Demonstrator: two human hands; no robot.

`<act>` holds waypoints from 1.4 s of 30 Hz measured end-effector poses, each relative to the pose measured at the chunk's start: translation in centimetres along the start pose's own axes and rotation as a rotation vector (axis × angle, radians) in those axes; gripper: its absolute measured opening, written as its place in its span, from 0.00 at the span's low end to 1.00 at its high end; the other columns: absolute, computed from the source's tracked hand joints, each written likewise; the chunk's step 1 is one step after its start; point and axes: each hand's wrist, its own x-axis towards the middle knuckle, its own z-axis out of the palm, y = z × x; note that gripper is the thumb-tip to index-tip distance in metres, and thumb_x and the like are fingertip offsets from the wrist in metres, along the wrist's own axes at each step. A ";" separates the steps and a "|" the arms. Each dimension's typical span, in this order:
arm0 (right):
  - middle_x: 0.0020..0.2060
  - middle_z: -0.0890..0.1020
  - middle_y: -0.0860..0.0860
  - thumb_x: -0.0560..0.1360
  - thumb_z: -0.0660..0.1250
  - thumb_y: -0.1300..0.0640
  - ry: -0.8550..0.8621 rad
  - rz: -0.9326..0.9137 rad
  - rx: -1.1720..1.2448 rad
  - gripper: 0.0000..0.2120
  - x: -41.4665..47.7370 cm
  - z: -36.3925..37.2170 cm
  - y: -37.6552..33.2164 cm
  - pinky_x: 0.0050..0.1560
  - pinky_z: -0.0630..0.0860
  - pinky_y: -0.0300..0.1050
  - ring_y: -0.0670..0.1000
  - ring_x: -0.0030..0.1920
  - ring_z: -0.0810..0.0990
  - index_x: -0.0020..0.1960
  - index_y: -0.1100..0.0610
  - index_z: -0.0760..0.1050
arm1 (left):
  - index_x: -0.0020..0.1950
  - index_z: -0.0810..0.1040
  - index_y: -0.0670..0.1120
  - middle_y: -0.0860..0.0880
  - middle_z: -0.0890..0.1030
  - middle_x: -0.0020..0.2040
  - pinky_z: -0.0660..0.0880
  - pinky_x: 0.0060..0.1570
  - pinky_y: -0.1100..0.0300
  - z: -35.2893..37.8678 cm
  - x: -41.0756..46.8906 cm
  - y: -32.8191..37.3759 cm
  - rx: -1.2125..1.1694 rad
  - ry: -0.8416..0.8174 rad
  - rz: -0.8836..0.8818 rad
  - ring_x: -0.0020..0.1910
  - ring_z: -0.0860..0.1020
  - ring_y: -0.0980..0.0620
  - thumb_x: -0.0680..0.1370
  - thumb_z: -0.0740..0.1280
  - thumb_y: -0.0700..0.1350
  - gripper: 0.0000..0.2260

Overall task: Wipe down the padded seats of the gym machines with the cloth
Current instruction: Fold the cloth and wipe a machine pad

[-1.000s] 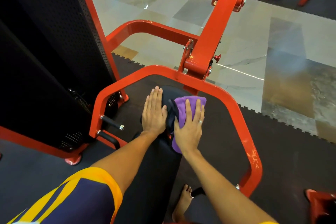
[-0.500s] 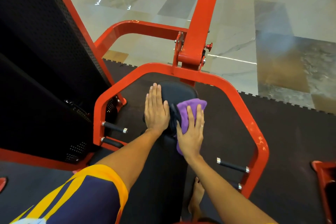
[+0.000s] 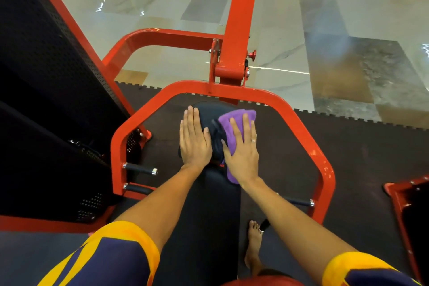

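- The floor is in two parts: glossy stone tiles [image 3: 290, 30] further off, and a dark rubber mat [image 3: 362, 146] with a toothed edge under the machine.
- A tall black perforated panel [image 3: 46, 76], edged in red, fills the left side.
- The machine's red frame [image 3: 308, 127] loops round the seat like a hoop. A thick red arm [image 3: 239, 30] rises from the middle of its far bar.
- A long black pad [image 3: 209, 216] runs from the person up to the seat.
- The padded seat [image 3: 209, 111] is black and rounded. It sits just inside the hoop's far bar.
- Both bare forearms reach forward from navy and yellow sleeves [image 3: 116, 255].
- The left hand [image 3: 193, 141] lies flat, palm down, on the seat's left edge. Its fingers are straight and close together, and it holds nothing.
- The right hand [image 3: 242, 151] is spread flat with straight fingers, pressing the cloth onto the seat's right side.
- The purple cloth [image 3: 225, 125] shows beyond the fingertips at the seat's far right edge and hangs out below the wrist at its near edge.
- A bare foot [image 3: 254, 246] stands on the mat to the right of the long pad.
- Two short black handles [image 3: 139, 168] with chromed ends stick inward from the hoop's left side.
- A pale ring [image 3: 254, 140] sits on one finger of the right hand.
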 end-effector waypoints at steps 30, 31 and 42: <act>0.82 0.53 0.57 0.81 0.59 0.58 -0.321 -0.946 -0.557 0.33 1.3 0.1 -0.5 0.81 0.45 0.63 0.62 0.82 0.50 0.83 0.55 0.52 | 0.78 0.66 0.40 0.45 0.68 0.78 0.56 0.79 0.49 0.8 -11.4 -1.5 -0.168 0.136 -0.625 0.78 0.64 0.47 0.83 0.49 0.49 0.25; 0.82 0.52 0.58 0.82 0.58 0.57 -0.350 -0.955 -0.557 0.32 1.8 1.1 -2.4 0.80 0.46 0.64 0.63 0.82 0.48 0.83 0.55 0.50 | 0.78 0.66 0.40 0.45 0.68 0.78 0.55 0.79 0.49 1.0 -11.4 -1.4 -0.170 0.150 -0.648 0.78 0.64 0.46 0.83 0.49 0.48 0.25; 0.81 0.58 0.56 0.74 0.70 0.45 -0.499 -1.272 -0.613 0.38 5.7 -2.4 1.8 0.79 0.48 0.64 0.62 0.81 0.53 0.81 0.50 0.61 | 0.78 0.66 0.43 0.47 0.61 0.81 0.40 0.80 0.53 2.7 -10.7 1.3 -0.109 0.314 -1.043 0.82 0.52 0.49 0.86 0.51 0.54 0.24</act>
